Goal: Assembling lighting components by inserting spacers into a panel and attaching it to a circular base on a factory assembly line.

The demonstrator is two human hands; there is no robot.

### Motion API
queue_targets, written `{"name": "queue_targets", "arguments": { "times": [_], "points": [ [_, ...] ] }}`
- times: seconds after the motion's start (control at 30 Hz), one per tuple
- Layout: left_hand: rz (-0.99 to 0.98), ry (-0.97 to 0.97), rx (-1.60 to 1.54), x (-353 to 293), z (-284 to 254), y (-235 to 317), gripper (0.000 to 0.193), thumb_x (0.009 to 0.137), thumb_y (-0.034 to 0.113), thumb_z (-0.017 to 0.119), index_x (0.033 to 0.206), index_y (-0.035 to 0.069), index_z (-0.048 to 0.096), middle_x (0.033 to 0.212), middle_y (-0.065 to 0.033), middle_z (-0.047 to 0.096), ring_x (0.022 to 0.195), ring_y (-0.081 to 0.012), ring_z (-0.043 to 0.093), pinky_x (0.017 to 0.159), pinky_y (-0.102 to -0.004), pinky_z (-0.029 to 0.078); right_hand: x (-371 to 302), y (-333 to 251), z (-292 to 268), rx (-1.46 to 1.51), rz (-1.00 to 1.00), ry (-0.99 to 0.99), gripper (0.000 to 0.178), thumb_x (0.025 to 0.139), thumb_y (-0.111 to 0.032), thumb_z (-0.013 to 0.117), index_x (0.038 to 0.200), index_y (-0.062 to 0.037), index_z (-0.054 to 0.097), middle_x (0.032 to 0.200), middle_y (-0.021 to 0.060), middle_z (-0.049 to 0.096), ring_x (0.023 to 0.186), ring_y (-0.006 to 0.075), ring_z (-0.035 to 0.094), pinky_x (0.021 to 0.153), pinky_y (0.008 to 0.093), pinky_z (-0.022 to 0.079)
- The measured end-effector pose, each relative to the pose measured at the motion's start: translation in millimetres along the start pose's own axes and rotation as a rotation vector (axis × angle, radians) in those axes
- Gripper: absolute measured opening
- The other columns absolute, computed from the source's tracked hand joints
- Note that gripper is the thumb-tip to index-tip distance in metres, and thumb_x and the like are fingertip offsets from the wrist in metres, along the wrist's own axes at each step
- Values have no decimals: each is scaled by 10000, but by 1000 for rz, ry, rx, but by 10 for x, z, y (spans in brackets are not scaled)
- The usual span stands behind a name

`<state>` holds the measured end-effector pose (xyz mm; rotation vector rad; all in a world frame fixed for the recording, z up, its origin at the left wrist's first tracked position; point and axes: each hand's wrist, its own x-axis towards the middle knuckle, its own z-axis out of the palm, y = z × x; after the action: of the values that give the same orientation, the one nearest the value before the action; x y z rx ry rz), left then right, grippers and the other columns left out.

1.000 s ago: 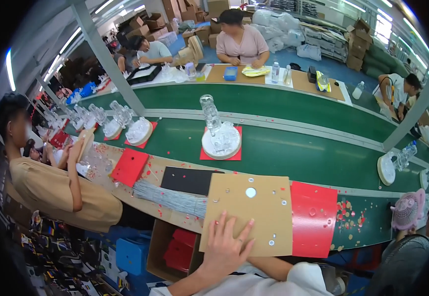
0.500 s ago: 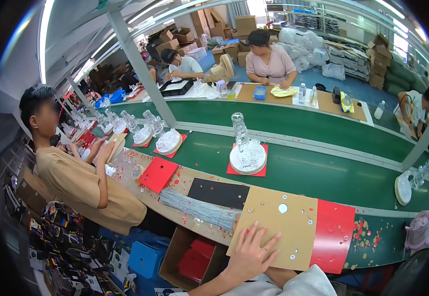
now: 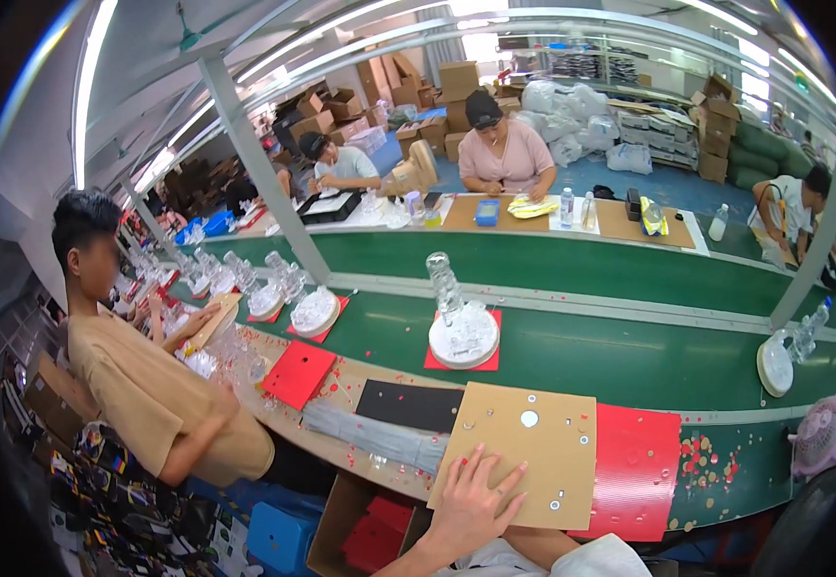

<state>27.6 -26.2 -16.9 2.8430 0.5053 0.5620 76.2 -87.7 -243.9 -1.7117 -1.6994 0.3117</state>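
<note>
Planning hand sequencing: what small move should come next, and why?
Probably press the tan, perforated cardboard sheet gently steady with the bare left hand: that hand lies spread on top, while the bare right forearm runs under the sheet, its hand hidden.

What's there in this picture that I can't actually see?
In the head view:
Right hand: hidden beneath the brown board; only the forearm shows.
Grey strands: blurred; right end covered by the board.
Cardboard box: cut off by the lower edge.
Scattered discs: too small to tell their material.
</note>
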Motion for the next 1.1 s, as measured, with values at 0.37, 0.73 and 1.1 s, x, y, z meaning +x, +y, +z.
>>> {"name": "queue_targets", "arguments": {
  "times": [0.37, 0.73, 1.1],
  "points": [
    [89, -216, 93, 15, -29, -49, 517, 937, 434, 645, 1433, 308, 572, 1462, -194, 496, 1361, -495, 424, 988, -736, 336, -463, -66, -63, -131, 252, 145, 478, 840, -16, 551, 1317, -15, 579, 1362, 312, 515, 1308, 502, 440, 1109, 553, 337],
    [223, -365, -249, 294, -175, -93, 845, 763, 435, 838, 1426, 10, 534, 1519, -211, 461, 1418, -372, 439, 1138, -510, 373, -1337, 52, -2784, 649, 934, 877, 122, 923, -120, 705, 871, -10, 697, 733, 67, 698, 594, 103, 627, 556, 224, 468],
    [241, -368, -233, 238, -163, 20, 640, 763, 430, 833, 1356, 269, 653, 1517, -159, 485, 1405, -398, 445, 1125, -522, 387, -569, -1016, -4689, 91, 236, 844, 265, 989, -134, 555, 1171, 23, 667, 919, 70, 588, 843, 99, 566, 651, 224, 431]
  ]
}}
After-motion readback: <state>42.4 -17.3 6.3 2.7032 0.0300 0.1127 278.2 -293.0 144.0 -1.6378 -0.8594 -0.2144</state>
